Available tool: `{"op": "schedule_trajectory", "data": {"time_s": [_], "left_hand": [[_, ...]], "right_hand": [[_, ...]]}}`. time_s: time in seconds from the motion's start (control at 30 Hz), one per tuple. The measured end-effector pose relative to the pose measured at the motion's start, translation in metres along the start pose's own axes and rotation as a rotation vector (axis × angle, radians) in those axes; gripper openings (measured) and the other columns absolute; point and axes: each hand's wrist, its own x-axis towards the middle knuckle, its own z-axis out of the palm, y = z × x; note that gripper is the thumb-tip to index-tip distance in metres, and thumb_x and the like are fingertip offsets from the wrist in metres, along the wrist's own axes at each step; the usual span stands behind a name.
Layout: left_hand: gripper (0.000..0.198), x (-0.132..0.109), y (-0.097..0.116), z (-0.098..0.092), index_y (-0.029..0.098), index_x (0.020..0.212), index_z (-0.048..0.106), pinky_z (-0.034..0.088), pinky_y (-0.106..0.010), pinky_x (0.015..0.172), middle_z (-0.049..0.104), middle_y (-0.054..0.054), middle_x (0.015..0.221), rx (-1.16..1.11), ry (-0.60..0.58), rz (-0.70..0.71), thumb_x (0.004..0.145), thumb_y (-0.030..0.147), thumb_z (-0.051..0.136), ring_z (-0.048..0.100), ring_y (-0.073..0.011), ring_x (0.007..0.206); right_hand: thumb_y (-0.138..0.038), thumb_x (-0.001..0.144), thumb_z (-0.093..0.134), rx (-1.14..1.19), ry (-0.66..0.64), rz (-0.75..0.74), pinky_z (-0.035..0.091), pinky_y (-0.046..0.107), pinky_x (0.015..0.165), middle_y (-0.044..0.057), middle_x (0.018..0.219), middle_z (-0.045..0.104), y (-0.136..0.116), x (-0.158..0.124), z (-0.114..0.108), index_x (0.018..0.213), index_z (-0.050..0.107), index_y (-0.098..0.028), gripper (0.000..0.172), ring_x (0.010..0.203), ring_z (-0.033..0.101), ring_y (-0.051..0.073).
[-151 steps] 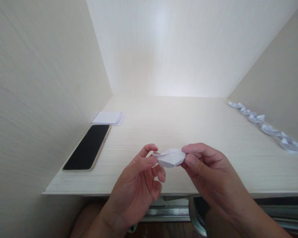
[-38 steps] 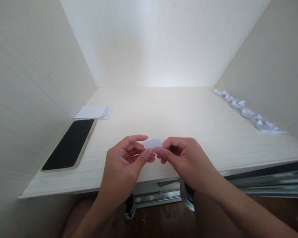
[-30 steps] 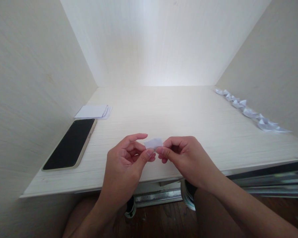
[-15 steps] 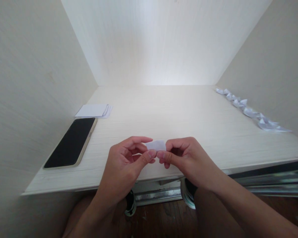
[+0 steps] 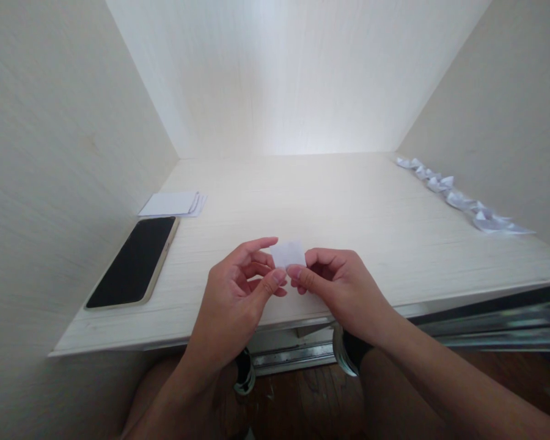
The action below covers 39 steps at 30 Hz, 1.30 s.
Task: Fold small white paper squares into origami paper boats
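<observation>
A small white piece of paper [image 5: 289, 253], which looks folded, is held above the table's front part. My left hand [image 5: 241, 287] pinches its lower left edge with the thumb, while the index finger reaches up along its left side. My right hand [image 5: 337, 284] grips the lower right corner between thumb and curled fingers. The two thumb tips nearly meet at the paper's bottom edge. How the paper is folded underneath is hidden by the fingers.
On the left of the white table [image 5: 275, 195] lie a black-screened phone [image 5: 131, 263] in a pale case and a stack of white paper sheets [image 5: 169, 203]. A row of several small folded paper boats [image 5: 458, 200] runs along the right wall. Panels enclose the table on three sides.
The paper is tilted up, so more of its face shows. My left index finger has lifted and spread a little. The camera view has shifted slightly.
</observation>
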Motion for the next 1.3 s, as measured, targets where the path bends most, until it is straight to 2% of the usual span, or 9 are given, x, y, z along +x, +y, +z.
{"op": "schedule_trajectory", "data": {"time_s": [0.2,0.43,0.57,0.67,0.8,1.0,1.13,1.3], "left_hand": [[0.041,0.000,-0.002,-0.002,0.020,0.126,0.065,0.059,-0.020,0.064,0.064,0.007,0.076,0.013,0.020,0.007,0.087,0.020,0.078,0.068,-0.0087,0.064],[0.035,0.000,0.004,0.000,0.018,0.113,0.062,0.056,-0.019,0.059,0.066,0.008,0.071,0.011,0.020,-0.024,0.083,0.016,0.080,0.066,-0.0089,0.058],[0.042,-0.003,0.006,0.003,0.020,0.111,0.057,0.057,-0.019,0.058,0.068,0.007,0.071,0.029,0.015,-0.051,0.079,0.015,0.084,0.066,-0.0098,0.058],[0.038,-0.004,0.006,0.003,0.021,0.115,0.059,0.061,-0.022,0.062,0.068,0.005,0.080,0.087,-0.006,-0.044,0.084,0.020,0.081,0.068,-0.0123,0.069],[0.025,-0.005,0.005,-0.001,0.022,0.114,0.066,0.063,-0.025,0.066,0.071,-0.003,0.102,0.191,-0.081,-0.035,0.091,0.028,0.074,0.070,-0.0163,0.087],[0.017,-0.003,0.012,-0.006,0.019,0.090,0.072,0.055,-0.019,0.054,0.070,0.000,0.081,0.246,-0.052,0.012,0.094,0.035,0.071,0.065,-0.0106,0.063],[0.014,-0.003,0.013,-0.003,0.020,0.084,0.074,0.053,-0.021,0.056,0.070,-0.001,0.082,0.338,-0.063,0.047,0.093,0.031,0.072,0.066,-0.0138,0.072],[0.013,-0.004,0.012,-0.004,0.020,0.080,0.074,0.053,-0.022,0.060,0.069,-0.001,0.080,0.305,-0.082,0.074,0.092,0.023,0.071,0.064,-0.0141,0.073]], "right_hand": [[-0.037,0.087,0.073,-0.006,0.028,-0.024,0.040,0.029,0.062,0.000,0.067,0.065,0.004,-0.002,0.003,0.069,0.067,-0.018,0.026,0.064,0.053,0.014],[-0.041,0.087,0.073,0.025,0.005,0.004,0.038,0.029,0.060,0.000,0.069,0.063,0.006,-0.004,0.003,0.076,0.068,-0.018,0.025,0.064,0.051,0.014],[-0.044,0.086,0.073,0.002,0.003,0.036,0.039,0.030,0.061,0.002,0.072,0.063,0.006,-0.002,0.003,0.079,0.068,-0.017,0.028,0.067,0.053,0.016],[-0.042,0.088,0.070,-0.014,0.018,0.018,0.038,0.029,0.060,0.000,0.070,0.059,0.006,0.000,0.002,0.076,0.065,-0.017,0.028,0.066,0.050,0.014],[-0.042,0.089,0.068,-0.052,0.010,0.029,0.034,0.027,0.053,-0.004,0.065,0.051,0.007,0.000,0.001,0.076,0.062,-0.018,0.028,0.060,0.044,0.012],[-0.043,0.093,0.066,-0.205,-0.045,-0.030,0.033,0.028,0.055,-0.002,0.067,0.053,0.005,-0.002,0.002,0.072,0.061,-0.019,0.032,0.062,0.046,0.013],[-0.038,0.093,0.068,-0.286,-0.093,-0.074,0.032,0.027,0.054,-0.004,0.063,0.049,0.002,-0.003,0.003,0.068,0.058,-0.019,0.033,0.059,0.042,0.012],[-0.028,0.090,0.069,-0.358,-0.118,-0.105,0.031,0.025,0.052,-0.006,0.059,0.045,0.003,-0.003,0.003,0.064,0.053,-0.020,0.032,0.057,0.040,0.010]]}}
